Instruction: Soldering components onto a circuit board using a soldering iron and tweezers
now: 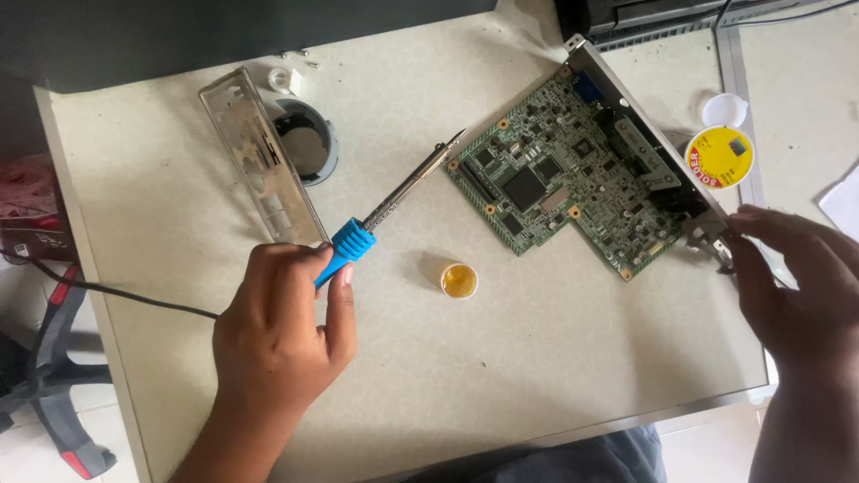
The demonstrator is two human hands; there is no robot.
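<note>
My left hand [282, 326] grips the blue handle of a soldering iron [394, 197], whose metal tip points up and right toward a green circuit board [564, 183]. The tip hovers just short of the board's left corner. The board lies tilted on the table, with a metal bracket along its right edge. My right hand [792, 282] rests at the board's lower right corner, fingers pinched on the metal bracket end [707, 234]. A small open tin of amber flux [459, 280] sits between my hands.
A metal port plate [259, 156] and a round grey holder [309, 143] lie at the upper left. A yellow solder spool [718, 156] and a white cap [725, 109] sit at the right. The iron's black cord [116, 291] runs off the table's left edge [89, 268].
</note>
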